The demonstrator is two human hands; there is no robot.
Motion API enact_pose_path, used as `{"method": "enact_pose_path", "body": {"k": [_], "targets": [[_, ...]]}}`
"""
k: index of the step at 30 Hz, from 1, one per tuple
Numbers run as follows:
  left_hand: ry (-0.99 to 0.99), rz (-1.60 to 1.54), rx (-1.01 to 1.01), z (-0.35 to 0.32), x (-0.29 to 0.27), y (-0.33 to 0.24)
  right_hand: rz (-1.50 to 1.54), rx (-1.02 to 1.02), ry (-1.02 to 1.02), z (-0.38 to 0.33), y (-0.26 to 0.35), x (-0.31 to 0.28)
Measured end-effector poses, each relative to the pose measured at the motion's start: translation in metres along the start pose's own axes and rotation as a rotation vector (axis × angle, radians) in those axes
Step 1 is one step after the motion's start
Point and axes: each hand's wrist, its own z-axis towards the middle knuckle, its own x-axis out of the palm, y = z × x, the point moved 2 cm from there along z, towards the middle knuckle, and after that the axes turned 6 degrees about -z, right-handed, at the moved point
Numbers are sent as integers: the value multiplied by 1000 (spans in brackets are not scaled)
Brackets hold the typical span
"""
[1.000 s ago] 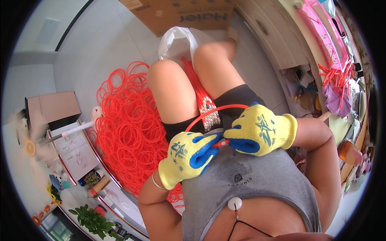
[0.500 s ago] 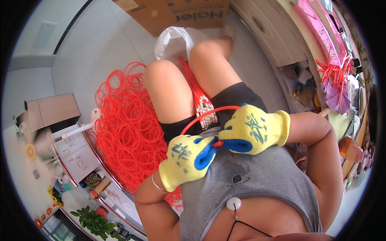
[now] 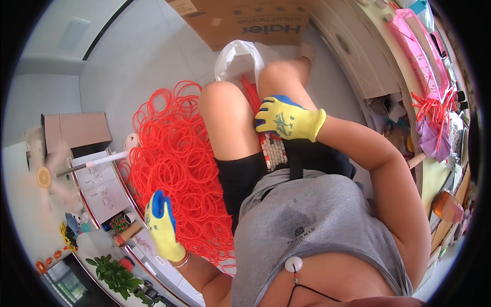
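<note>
My right hand [image 3: 289, 118], in a yellow glove with blue palm, lies between my thighs. Its fingers curl over a bundle of thin red tubes [image 3: 250, 94], whose pale ends [image 3: 274, 152] show below it by my lap. How many tubes it grips is hidden. My left hand [image 3: 164, 225], gloved the same way, is out at the left beside a big heap of red tube rings [image 3: 176, 169]. Its fingers point away from me, loosely apart, and no ring shows in them.
Beyond my knees are a white plastic bag [image 3: 238, 53] and a cardboard box [image 3: 245, 23]. A fan [image 3: 44, 177] and drawers [image 3: 102, 197] stand to the left. On the right, a counter holds a pink basket [image 3: 417, 56] and more red tubes [image 3: 434, 105].
My hands have parted from the red tube they held together at my belly. The left moved out to the heap's side; the right moved forward onto the tube bundle. The view shifted slightly.
</note>
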Motion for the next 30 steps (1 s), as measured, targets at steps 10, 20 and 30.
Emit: {"method": "enact_pose_path", "body": {"k": [10,20,30], "targets": [[539,-778,-96,-4,116,-127,1179,296,-747,-51,-16,-156],[978,-1653,-271,6,225,-167,1998,-142,-1700,-274,-81,-248],[672,-2128,-44,61,232,-139,2217,-30,-1749,-249,-98,-72]]}}
